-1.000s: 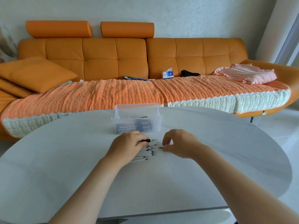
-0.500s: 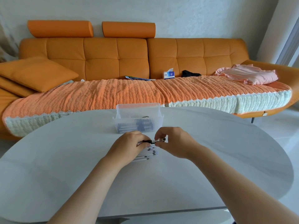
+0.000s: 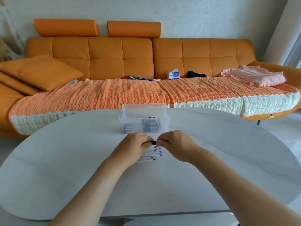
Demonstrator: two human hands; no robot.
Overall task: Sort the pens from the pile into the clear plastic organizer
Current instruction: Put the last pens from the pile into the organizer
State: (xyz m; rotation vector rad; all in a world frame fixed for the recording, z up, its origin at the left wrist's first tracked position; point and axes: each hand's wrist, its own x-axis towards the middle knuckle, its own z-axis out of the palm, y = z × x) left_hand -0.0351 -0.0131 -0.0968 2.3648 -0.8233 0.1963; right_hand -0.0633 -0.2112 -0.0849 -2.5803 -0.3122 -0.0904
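Your left hand (image 3: 132, 145) and right hand (image 3: 177, 144) each pinched one end of a single dark pen (image 3: 154, 142), held level just above the pile of white pens (image 3: 152, 155) on the table (image 3: 65, 168). Just beyond the pile sat the clear organizer (image 3: 162, 126), with pens lying inside. An orange sofa (image 3: 104, 57) stood behind.

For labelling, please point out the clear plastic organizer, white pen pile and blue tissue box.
clear plastic organizer (image 3: 144, 126): head view, front wall.
white pen pile (image 3: 154, 154): head view, exposed barrels.
blue tissue box (image 3: 174, 75): head view, front face.
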